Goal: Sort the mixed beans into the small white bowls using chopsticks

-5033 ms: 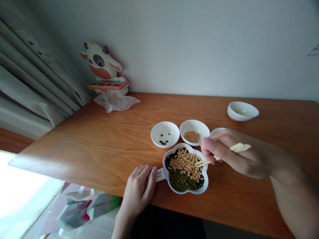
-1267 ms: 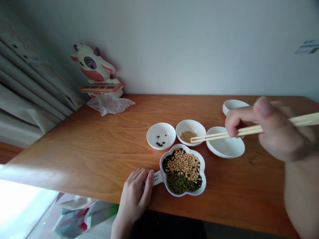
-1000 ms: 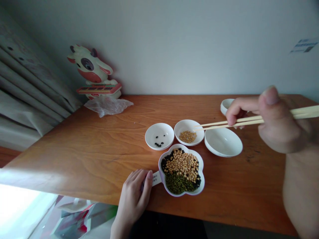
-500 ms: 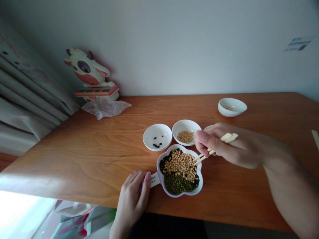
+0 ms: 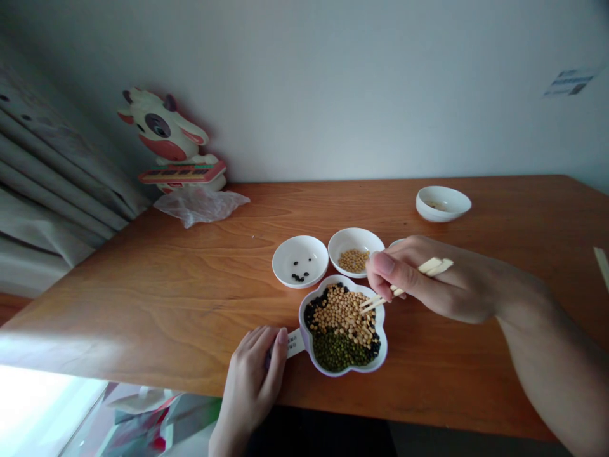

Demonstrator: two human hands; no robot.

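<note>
My left hand [image 5: 254, 374] is closed round the handle of a white, lilac-edged scalloped pan [image 5: 308, 348], which rests near the table's front edge. Inside the pan lie yellow soybeans [image 5: 339, 311], green mung beans [image 5: 339, 352] and black beans [image 5: 311, 314]. A pair of wooden chopsticks [image 5: 397, 291] is gripped in my right hand [image 5: 428, 279], with both tips among the soybeans at the pan's right side. Just behind the pan stand a white bowl [image 5: 285, 260] with several black beans and another white bowl [image 5: 364, 238] with soybeans. My right hand mostly covers a third bowl [image 5: 396, 242].
A white bowl [image 5: 442, 212] with a little in its bottom stands at the back right. A cow-shaped toy keyboard [image 5: 183, 168] and a clear plastic bag [image 5: 202, 203] are at the back left. Pale sticks [image 5: 602, 263] show at the right edge, and a curtain [image 5: 57, 190] hangs left.
My right hand has shifted slightly left, taking the chopstick tips further in over the soybeans. My left hand keeps its hold on the pan's handle.
</note>
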